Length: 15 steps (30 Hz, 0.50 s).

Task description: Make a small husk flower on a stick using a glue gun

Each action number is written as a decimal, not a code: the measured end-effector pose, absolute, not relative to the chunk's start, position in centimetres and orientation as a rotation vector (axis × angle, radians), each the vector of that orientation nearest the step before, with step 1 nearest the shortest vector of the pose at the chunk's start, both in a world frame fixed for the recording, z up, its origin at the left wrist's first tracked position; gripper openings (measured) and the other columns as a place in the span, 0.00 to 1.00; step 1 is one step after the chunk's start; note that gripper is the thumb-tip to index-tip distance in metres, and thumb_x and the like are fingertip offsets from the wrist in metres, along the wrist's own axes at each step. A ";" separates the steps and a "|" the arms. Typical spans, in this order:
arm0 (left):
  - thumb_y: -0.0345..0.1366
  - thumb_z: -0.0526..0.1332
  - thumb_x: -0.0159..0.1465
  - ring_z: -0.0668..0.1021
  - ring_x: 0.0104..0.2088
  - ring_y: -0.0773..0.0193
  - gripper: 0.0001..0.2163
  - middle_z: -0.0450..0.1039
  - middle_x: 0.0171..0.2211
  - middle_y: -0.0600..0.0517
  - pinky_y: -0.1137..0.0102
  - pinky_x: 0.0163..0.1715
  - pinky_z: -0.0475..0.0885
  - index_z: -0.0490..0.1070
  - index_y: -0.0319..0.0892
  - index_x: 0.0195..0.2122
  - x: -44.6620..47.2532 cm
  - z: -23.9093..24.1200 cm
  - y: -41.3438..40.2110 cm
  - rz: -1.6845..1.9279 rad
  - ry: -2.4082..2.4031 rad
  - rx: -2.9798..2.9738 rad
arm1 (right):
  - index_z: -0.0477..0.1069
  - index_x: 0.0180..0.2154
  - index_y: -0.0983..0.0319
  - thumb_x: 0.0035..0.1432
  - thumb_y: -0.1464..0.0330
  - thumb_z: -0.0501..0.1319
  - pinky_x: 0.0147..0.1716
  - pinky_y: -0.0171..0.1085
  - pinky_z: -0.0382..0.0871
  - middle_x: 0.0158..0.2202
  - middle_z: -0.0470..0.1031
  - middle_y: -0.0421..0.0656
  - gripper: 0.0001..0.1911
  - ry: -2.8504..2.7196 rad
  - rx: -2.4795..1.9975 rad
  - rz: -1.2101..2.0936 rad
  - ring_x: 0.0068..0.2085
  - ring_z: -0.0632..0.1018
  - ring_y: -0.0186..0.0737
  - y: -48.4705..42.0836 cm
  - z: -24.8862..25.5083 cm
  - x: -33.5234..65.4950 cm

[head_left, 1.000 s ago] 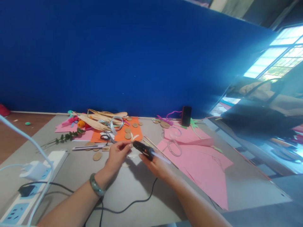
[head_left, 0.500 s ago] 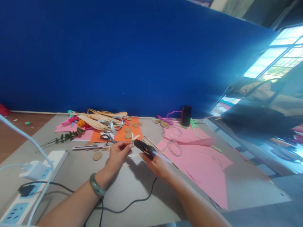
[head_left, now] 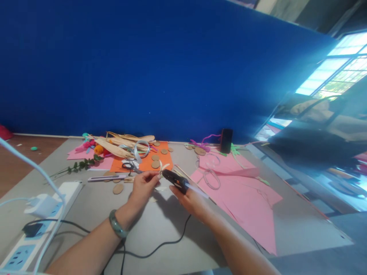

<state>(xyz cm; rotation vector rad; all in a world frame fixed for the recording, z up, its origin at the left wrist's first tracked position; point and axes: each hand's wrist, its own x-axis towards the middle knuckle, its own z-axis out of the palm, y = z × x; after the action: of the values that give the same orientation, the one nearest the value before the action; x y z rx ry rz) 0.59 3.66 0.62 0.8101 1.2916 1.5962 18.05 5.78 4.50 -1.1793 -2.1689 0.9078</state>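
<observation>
My right hand (head_left: 189, 200) grips a black glue gun (head_left: 175, 180) with a clear glue stick poking out of its back; its black cord trails toward me over the grey table (head_left: 86, 214). The gun's nozzle points left and meets a small pale petal-shaped piece (head_left: 162, 168) pinched in the fingers of my left hand (head_left: 142, 188). That wrist wears a green bangle (head_left: 117, 225). Both hands hover just above the table's middle.
Behind the hands lie an orange sheet (head_left: 149, 162) with cardboard discs, scissors (head_left: 129, 165), dried husks, pom-poms and a green sprig (head_left: 82, 165). Pink paper (head_left: 243, 198) spreads to the right. A white power strip (head_left: 34, 225) sits at left, a dark phone (head_left: 226, 140) against the blue wall.
The glue gun's nozzle has crept slightly left toward the pale piece in my left hand; otherwise both hands stay where they were.
</observation>
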 end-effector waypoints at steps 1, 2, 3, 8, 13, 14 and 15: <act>0.39 0.71 0.45 0.74 0.20 0.67 0.11 0.75 0.19 0.52 0.73 0.22 0.68 0.79 0.37 0.27 0.6 0.6 3.7 1.597 1.292 0.810 | 0.74 0.35 0.63 0.60 0.62 0.58 0.28 0.35 0.67 0.29 0.73 0.42 0.11 -2.176 -1.175 0.905 0.28 0.72 0.37 5.7 4.6 18.0; 0.39 0.71 0.45 0.74 0.20 0.67 0.11 0.75 0.18 0.52 0.73 0.22 0.68 0.79 0.37 0.27 0.6 0.7 3.7 1.600 1.295 0.808 | 0.74 0.36 0.63 0.60 0.62 0.58 0.29 0.35 0.67 0.28 0.73 0.42 0.11 -2.183 -1.170 0.903 0.29 0.72 0.37 5.7 4.6 18.0; 0.39 0.71 0.45 0.73 0.19 0.67 0.11 0.74 0.18 0.52 0.73 0.22 0.68 0.79 0.37 0.26 0.6 0.8 3.6 1.604 1.298 0.806 | 0.75 0.36 0.63 0.60 0.62 0.58 0.29 0.35 0.67 0.28 0.73 0.42 0.11 -2.189 -1.162 0.901 0.29 0.72 0.37 5.7 4.7 18.0; 0.39 0.71 0.45 0.73 0.19 0.68 0.10 0.74 0.18 0.52 0.73 0.22 0.68 0.79 0.37 0.26 0.6 1.2 3.5 1.603 1.301 0.816 | 0.75 0.37 0.63 0.61 0.62 0.58 0.30 0.35 0.67 0.30 0.74 0.43 0.12 -2.206 -1.128 0.889 0.29 0.72 0.37 5.5 5.0 18.0; 0.39 0.71 0.45 0.73 0.19 0.68 0.11 0.74 0.18 0.52 0.74 0.22 0.68 0.79 0.37 0.26 0.6 1.2 3.6 1.602 1.289 0.816 | 0.75 0.39 0.63 0.61 0.62 0.59 0.28 0.34 0.66 0.25 0.72 0.41 0.12 -2.190 -1.152 0.897 0.27 0.71 0.36 5.4 4.9 18.0; 0.39 0.71 0.45 0.73 0.19 0.68 0.11 0.74 0.18 0.52 0.74 0.22 0.68 0.79 0.37 0.26 0.6 1.2 3.6 1.598 1.286 0.810 | 0.75 0.39 0.63 0.61 0.62 0.59 0.27 0.34 0.66 0.25 0.72 0.41 0.12 -2.184 -1.156 0.901 0.27 0.71 0.36 5.5 4.9 18.0; 0.39 0.71 0.45 0.74 0.19 0.67 0.11 0.74 0.18 0.52 0.73 0.22 0.68 0.79 0.37 0.26 0.6 1.1 3.6 1.594 1.284 0.802 | 0.75 0.39 0.63 0.61 0.62 0.59 0.27 0.34 0.66 0.26 0.72 0.41 0.12 -2.177 -1.161 0.904 0.27 0.71 0.36 5.5 4.8 18.0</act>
<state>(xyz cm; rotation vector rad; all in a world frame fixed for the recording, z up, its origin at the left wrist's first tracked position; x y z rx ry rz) 0.58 3.56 1.14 0.8023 1.2844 1.5942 18.03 5.53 4.78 -1.1611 -2.1769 0.9036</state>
